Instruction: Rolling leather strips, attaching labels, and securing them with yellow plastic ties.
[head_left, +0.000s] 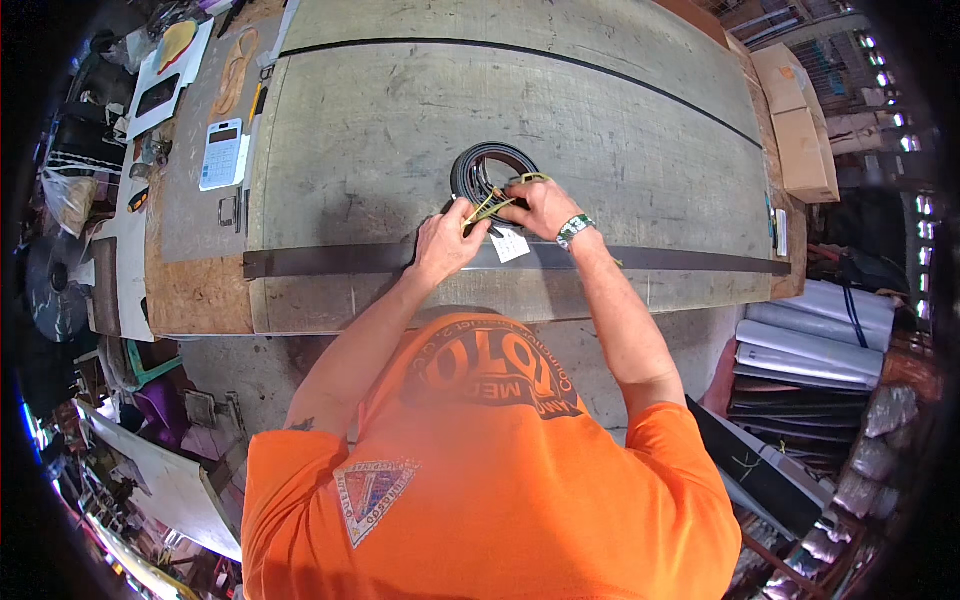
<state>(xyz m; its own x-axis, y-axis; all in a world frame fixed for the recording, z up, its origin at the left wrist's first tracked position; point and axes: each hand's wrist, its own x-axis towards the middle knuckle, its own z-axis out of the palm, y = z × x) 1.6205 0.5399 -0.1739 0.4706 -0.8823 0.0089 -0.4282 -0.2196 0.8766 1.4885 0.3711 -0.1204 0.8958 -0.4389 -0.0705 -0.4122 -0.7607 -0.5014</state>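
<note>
On the worktable (390, 150) lies a coil of dark flat straps (469, 161), with yellow-green tie strips (491, 208) at its near side. My left hand (450, 241) pinches the strips between thumb and fingers at the coil's lower left. My right hand (541, 210) reaches over the coil's right side, its fingers closed on the strips. Just below the fingertips is a white paper tag (511, 245) with writing. Under my forearms a long dark flat strip (360, 259) runs across the table near its front edge. The fingers hide part of the strips and coil.
A calculator (223, 156), metal buckles (229, 211) and a tan looped strap (236, 71) lie at the left. Cardboard boxes (802, 135) stand at the right edge. Rolls of sheet material (810, 349) are stacked at the lower right, beside the table.
</note>
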